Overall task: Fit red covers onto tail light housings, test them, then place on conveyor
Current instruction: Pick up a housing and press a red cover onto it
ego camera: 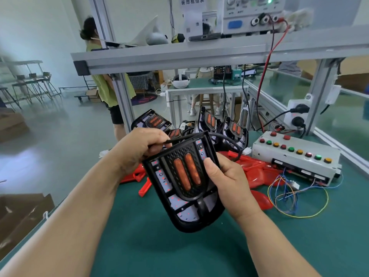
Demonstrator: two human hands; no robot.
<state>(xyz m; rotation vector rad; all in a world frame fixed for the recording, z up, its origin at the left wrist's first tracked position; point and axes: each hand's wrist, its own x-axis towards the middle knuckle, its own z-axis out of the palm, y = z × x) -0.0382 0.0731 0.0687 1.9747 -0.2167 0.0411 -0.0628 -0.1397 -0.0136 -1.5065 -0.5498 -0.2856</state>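
Matt black plastic housing [180, 182], glossy red plastic covers [257, 168].

Red covers [257, 168] half hidden behind housing [187, 214]; power supply [253, 15] top cropped.

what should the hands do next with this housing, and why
Probably free the right hand and pick up a red cover from the table behind. The housing, gripped by the left hand and the right, shows bare orange lamps with no cover fitted, so fitting likely comes first.

Both forearms reach forward, left hand [139, 148] and right hand [225, 182] curled, gripping the tail light housing [184, 176].
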